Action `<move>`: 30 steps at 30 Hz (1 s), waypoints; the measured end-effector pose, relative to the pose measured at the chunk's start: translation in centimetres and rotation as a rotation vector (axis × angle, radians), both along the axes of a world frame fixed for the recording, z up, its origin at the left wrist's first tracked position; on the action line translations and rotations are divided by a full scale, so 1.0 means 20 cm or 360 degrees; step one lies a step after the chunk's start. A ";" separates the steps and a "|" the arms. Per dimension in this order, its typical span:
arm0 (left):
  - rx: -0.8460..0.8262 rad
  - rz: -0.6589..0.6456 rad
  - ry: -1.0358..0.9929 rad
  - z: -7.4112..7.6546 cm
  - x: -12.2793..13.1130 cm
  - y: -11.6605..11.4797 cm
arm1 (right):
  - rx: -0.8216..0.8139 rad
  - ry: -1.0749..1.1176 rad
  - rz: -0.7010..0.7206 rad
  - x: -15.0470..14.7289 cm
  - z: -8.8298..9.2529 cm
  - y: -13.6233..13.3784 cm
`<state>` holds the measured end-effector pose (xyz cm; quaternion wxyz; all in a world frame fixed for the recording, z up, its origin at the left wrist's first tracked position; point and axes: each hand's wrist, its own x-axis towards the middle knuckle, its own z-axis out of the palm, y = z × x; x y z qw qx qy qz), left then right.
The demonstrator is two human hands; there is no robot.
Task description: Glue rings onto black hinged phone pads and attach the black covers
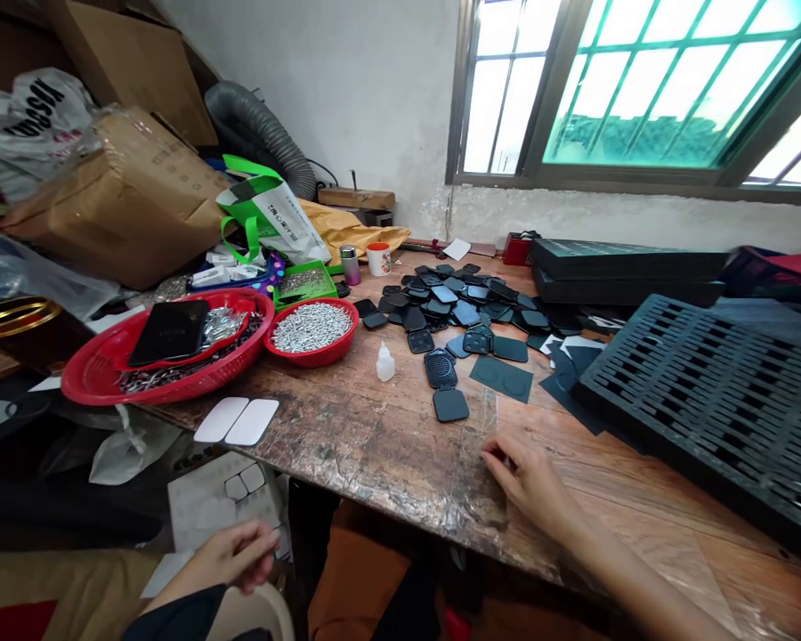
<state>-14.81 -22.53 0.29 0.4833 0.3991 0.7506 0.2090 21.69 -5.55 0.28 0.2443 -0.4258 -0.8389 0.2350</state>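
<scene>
My right hand [527, 476] rests on the wooden table [400, 445], fingers loosely curled and pointing left, holding nothing I can see. Just beyond it lie a black rounded-square plate [450, 404] and a grilled black piece [440, 367]. My left hand [240, 552] hangs below the table's edge at the lower left, its fingers curled; whether it holds anything is hidden. A heap of black rounded-square plates [467, 307] covers the table's middle. A small white dropper bottle [385, 363] stands near them.
A red bowl of metal pins [312, 328] and a red basket [100, 378] with a black plate and metal parts sit left. Two white stickers [237, 420] lie at the table's edge. A black slotted tray [714, 392] fills the right. Boxes and bags pile at the back left.
</scene>
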 end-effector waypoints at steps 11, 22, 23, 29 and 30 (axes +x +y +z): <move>0.0991 -0.0868 0.0850 0.13 0.88 0.91 | 0.0291 -0.0412 -0.0407 -0.05 0.05 0.98; 0.1022 -0.1111 0.0934 0.05 0.67 0.80 | 0.0221 -0.0184 0.0281 0.09 0.16 0.69; 0.1057 -0.1115 0.0899 0.05 0.63 0.75 | 0.0229 -0.0124 0.0411 0.10 0.13 0.60; 0.1096 -0.1036 0.0806 0.04 0.52 0.62 | 0.0450 -0.0023 0.1042 0.12 -0.05 0.23; 0.1095 -0.1033 0.0804 0.05 0.52 0.62 | 0.0407 -0.0089 0.1086 0.12 -0.05 0.22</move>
